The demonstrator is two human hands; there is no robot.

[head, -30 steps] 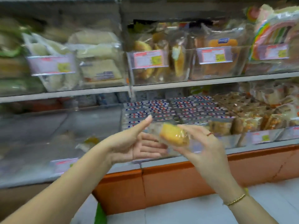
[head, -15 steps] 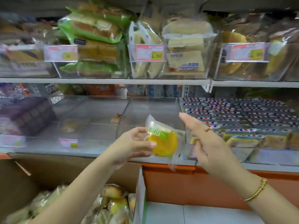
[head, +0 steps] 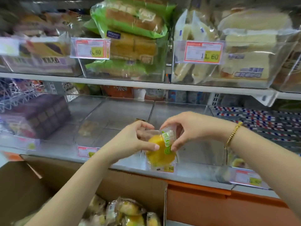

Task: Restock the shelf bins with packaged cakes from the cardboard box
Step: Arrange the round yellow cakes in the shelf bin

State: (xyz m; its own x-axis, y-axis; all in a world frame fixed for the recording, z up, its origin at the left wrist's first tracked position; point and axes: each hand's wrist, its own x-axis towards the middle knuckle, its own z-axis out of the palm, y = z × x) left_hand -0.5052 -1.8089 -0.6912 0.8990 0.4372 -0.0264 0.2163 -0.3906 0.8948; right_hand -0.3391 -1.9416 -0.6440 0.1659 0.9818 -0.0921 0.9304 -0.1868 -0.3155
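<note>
The box (head: 143,186) sat open just below the bin (head: 195,152), probably so its cakes (head: 130,207) could be lifted straight up to it. In front of the bin, the left hand (head: 130,141) and right hand (head: 187,128) both pinched one cake (head: 160,152) by its upper wrapper, likely to square it before setting it inside.
</note>
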